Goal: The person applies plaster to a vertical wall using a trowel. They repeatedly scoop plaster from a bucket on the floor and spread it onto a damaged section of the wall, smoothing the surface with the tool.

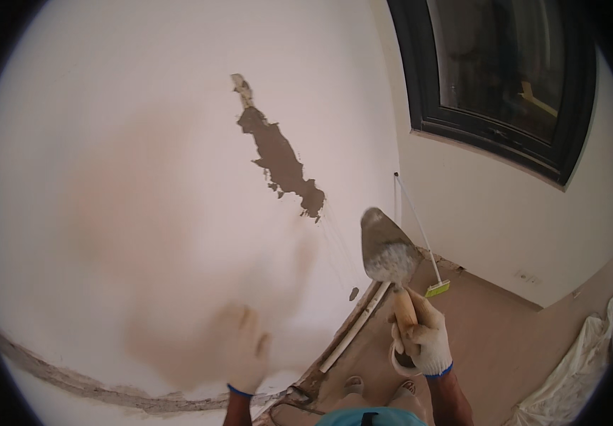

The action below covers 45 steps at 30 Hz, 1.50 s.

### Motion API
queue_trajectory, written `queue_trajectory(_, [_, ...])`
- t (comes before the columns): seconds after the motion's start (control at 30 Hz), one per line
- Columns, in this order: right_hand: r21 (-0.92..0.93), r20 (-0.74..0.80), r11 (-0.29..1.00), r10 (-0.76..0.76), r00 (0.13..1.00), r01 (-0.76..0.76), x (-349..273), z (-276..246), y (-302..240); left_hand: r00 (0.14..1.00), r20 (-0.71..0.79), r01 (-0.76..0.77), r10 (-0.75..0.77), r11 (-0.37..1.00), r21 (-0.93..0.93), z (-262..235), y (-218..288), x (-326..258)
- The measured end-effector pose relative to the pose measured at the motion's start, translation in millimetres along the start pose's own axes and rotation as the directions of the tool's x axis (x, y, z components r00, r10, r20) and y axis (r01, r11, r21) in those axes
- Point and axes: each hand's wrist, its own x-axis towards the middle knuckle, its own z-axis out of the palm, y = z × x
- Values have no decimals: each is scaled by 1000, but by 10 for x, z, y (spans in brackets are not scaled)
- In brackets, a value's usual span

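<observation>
My right hand [421,335], in a white work glove, grips the wooden handle of a trowel [387,250] whose grey blade points up and carries pale plaster. My left hand [244,349], also gloved, is blurred and lies flat against the white wall [107,142] low down. Higher on the wall is a long brown patch [278,155] where the plaster is broken away, above and left of the trowel blade.
A dark-framed window [505,78] sits in the adjoining wall at upper right. A long-handled broom [420,238] leans in the corner. White plastic sheeting [583,369] lies on the tan floor at right. A white pipe [354,328] runs along the wall base.
</observation>
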Motion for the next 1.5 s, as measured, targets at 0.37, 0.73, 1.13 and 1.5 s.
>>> queue_trajectory(0.37, [-393,-74,896,-252,965,204,674,1369,-389,714,-647,18,267,917,398,-1580,-674,461])
queue_trajectory(0.73, [-630,-20,706,-430,903,323,1111,1963,-481,611,-754,280,242,825,491,-1865,-1065,320])
queue_trajectory(1.13, [-734,59,537,-560,827,416,1266,2109,-364,530,-778,210,337,837,505,-2073,-873,521])
queue_trajectory(1.5, [-894,235,80,-753,614,440,1300,2359,-150,502,-789,138,355,868,478,-2133,-819,606])
